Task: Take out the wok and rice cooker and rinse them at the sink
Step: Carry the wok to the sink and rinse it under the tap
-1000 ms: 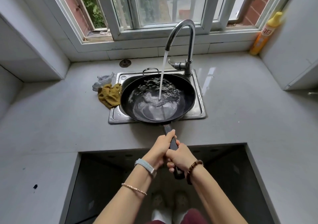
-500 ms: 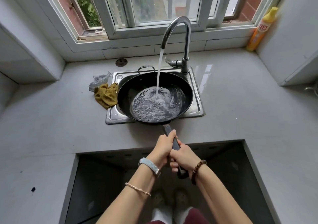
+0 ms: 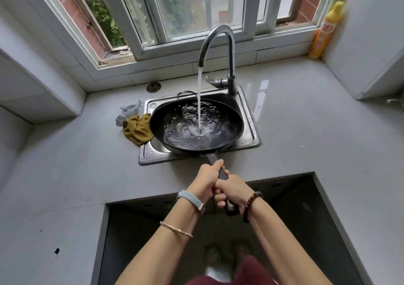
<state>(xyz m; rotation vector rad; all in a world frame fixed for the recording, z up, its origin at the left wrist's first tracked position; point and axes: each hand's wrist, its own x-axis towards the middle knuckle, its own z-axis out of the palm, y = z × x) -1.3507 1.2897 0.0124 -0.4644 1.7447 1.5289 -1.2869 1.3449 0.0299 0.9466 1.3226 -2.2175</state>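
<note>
Water now mid-wok (image 3: 229, 118), both hands (image 3: 207, 177) clamped along handle (image 3: 223, 174).

Black wok (image 3: 227, 118) over steel sink (image 3: 251, 131), water pooling inside; long dark handle toward viewer

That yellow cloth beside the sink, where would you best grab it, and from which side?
Pinch the yellow cloth on its raised, crumpled folds, coming straight down from above or from the counter side on its left. Its right edge lies against the wok, so that side is crowded, and the silvery scrubber sits just behind it.
</note>
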